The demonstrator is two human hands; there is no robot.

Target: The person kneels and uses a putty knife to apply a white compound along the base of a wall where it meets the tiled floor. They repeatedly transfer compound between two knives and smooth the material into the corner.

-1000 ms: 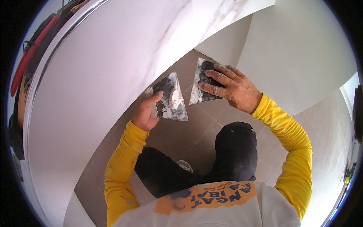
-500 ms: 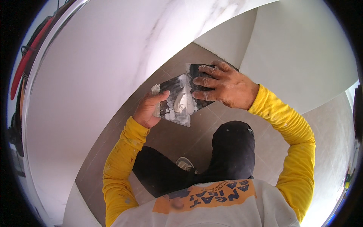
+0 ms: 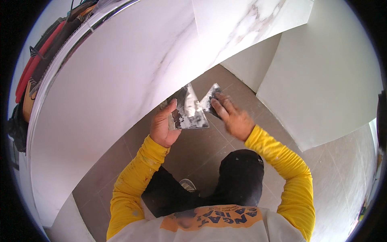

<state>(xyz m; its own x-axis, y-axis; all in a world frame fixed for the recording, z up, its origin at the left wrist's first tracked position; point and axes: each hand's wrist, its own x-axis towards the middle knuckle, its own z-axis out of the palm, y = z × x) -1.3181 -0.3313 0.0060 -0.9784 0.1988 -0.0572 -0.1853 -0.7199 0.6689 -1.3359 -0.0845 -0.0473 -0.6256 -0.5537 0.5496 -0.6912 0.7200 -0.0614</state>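
Note:
My left hand [image 3: 164, 126] is closed on the edge of a flat, dark putty scraper [image 3: 198, 122], its thumb lying on the upper face. A thick ridge of white putty [image 3: 190, 103] sits on that blade, and thinner smears cover the rest. To its right, my right hand [image 3: 238, 119] grips a second putty scraper [image 3: 209, 99], fingers spread over its dark face. White putty coats this blade's left side, close beside the first scraper's edge. Whether the two blades touch I cannot tell. The right hand is slightly blurred.
A white, grey-veined marble-like counter [image 3: 121, 88] curves across the left and top. At the right stands a pale panel [image 3: 322, 92]. Grey floor tiles [image 3: 217, 145] lie below my hands, between my dark-trousered knees [image 3: 242, 173] and the counter. Bags [image 3: 40, 60] hang beyond the counter's far-left edge.
My right hand has moved down and turned its scraper, pulling it off the left blade's face. The putty now stands in a long ridge on the left scraper. The view has shifted.

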